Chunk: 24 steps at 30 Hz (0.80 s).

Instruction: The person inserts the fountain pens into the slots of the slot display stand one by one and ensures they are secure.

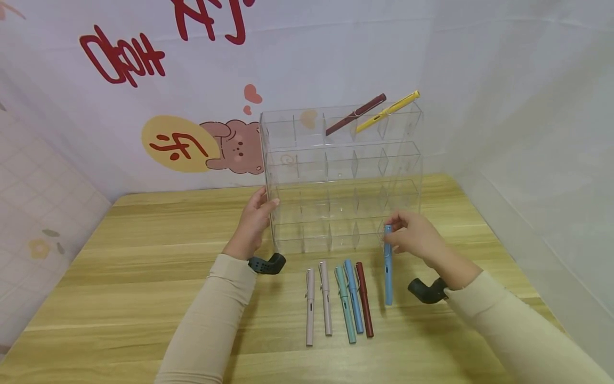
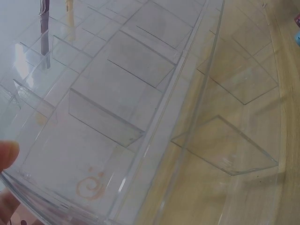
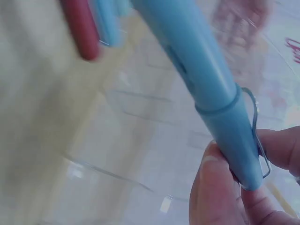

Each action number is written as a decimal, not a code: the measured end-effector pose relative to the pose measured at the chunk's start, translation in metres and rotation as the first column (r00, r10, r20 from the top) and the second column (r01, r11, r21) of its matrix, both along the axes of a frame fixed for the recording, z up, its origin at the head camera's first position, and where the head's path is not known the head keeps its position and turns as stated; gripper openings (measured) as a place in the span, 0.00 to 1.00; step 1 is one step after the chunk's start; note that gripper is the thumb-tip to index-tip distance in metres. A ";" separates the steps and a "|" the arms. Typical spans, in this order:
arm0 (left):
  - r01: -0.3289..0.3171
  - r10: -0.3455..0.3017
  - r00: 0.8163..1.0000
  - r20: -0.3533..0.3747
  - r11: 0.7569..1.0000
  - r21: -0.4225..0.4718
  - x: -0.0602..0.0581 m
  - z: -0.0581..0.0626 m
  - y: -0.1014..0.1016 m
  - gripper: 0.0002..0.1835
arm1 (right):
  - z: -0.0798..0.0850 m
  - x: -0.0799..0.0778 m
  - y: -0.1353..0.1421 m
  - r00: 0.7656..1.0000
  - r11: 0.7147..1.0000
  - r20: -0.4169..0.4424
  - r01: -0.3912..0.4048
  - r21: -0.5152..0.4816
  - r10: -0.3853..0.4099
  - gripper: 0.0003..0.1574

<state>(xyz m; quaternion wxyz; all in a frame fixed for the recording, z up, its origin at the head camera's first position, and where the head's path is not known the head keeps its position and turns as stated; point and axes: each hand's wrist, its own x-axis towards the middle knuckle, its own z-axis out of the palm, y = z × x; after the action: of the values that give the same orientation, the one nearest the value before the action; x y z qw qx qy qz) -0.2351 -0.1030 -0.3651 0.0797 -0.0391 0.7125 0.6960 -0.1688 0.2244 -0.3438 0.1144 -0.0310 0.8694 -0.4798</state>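
A light-blue pen point(image 1: 388, 272) with a wire clip is pinched by its capped end in my right hand point(image 1: 414, 237); it hangs nearly upright before the rack's lower right. In the right wrist view, thumb and fingertips point(image 3: 213, 187) close around that pen's cap point(image 3: 239, 145). My left hand point(image 1: 251, 224) holds the left side of a clear acrylic pen rack point(image 1: 340, 184), thumb in front and fingers behind. On the rack's top tier, a dark maroon pen point(image 1: 355, 114) and a yellow pen point(image 1: 388, 112) lean to the right.
Several pens lie on the wooden table point(image 1: 144, 266) before the rack: two pale pinkish ones point(image 1: 310, 309), a teal one point(image 1: 346, 306), a blue one point(image 1: 354, 298) and a dark red one point(image 1: 364, 301). A printed white curtain point(image 1: 336, 53) hangs behind.
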 end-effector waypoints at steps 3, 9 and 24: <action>-0.003 0.003 1.000 -0.001 1.000 0.002 0.000 0.001 0.000 0.32 | 0.013 -0.003 0.002 0.999 0.999 -0.023 0.034 -0.024 -0.034 0.23; -0.013 0.013 1.000 0.002 1.000 0.003 0.001 0.002 0.000 0.32 | 0.037 -0.013 0.005 0.991 0.987 -0.085 0.088 -0.134 -0.100 0.24; -0.013 0.013 1.000 -0.011 1.000 0.023 0.001 -0.001 0.000 0.31 | 0.082 -0.032 -0.006 0.902 0.752 -0.133 0.252 -0.609 -0.410 0.16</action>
<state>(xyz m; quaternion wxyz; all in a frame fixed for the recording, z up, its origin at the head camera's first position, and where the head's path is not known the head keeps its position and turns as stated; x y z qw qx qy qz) -0.2346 -0.1026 -0.3657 0.0716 -0.0389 0.7045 0.7050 -0.2012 0.2183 -0.2614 -0.1022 0.0293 0.6808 -0.7247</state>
